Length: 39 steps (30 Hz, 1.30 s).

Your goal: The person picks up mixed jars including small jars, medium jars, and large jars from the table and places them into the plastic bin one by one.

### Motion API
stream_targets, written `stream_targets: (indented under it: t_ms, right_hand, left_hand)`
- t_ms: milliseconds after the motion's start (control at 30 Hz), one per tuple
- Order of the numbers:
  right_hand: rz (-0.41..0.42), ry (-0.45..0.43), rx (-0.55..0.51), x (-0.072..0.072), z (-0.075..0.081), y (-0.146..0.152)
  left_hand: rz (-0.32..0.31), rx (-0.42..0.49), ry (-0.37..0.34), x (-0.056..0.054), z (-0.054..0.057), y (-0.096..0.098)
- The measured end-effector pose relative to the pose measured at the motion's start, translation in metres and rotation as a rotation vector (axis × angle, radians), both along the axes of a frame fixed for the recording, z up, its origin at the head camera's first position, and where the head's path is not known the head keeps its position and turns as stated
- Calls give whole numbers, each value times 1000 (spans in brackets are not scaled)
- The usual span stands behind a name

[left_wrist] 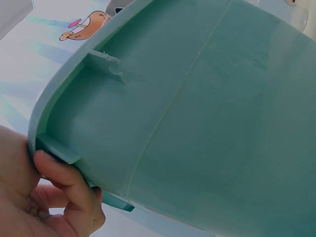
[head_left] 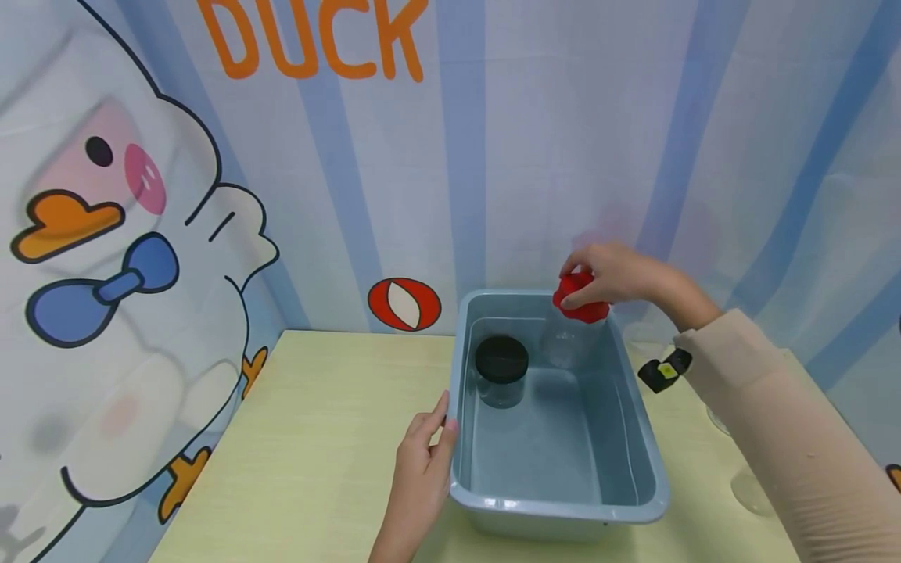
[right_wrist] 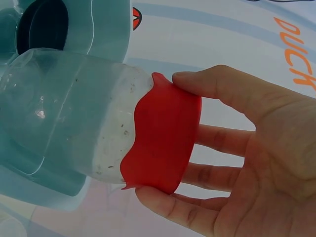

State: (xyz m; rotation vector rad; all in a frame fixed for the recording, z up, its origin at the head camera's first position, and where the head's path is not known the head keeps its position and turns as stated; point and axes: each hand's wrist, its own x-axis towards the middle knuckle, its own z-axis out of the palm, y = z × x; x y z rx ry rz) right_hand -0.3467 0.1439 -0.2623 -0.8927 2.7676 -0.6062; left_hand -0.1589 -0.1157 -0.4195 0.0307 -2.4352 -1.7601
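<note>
A blue-grey plastic basin [head_left: 559, 512] stands on the table. At its left rim, my left hand [head_left: 422, 465] grips the edge; the left wrist view shows curled fingers [left_wrist: 74, 187] under the rim. My right hand [head_left: 615, 274] holds a clear jar [right_wrist: 64, 113] by its red wavy-edged lid [right_wrist: 165, 136], thumb and fingers spread round the lid. In the head view the jar's transparent body hangs inside the basin's far right corner, below the lid. To its left in the basin, a second clear jar [head_left: 501, 391] with a black lid [head_left: 502, 358] stands upright.
Several clear containers, one of them a jar [head_left: 752, 491], stand on the pale yellow table [head_left: 303, 469] right of the basin, partly hidden by my right arm. A printed cloth [head_left: 549, 156] with a duck hangs behind and along the left side.
</note>
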Motion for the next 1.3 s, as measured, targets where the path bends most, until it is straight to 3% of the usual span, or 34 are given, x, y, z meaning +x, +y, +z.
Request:
stream_targets:
  t_ms: [433,1300]
  right_hand:
    - [-8,-46,-21,-3,-8,0]
    - [21,-53,9,-8,-29,-9]
  left_hand:
    - [4,-1,-18,-2,2,1]
    - [10,-11,0,0,2,1]
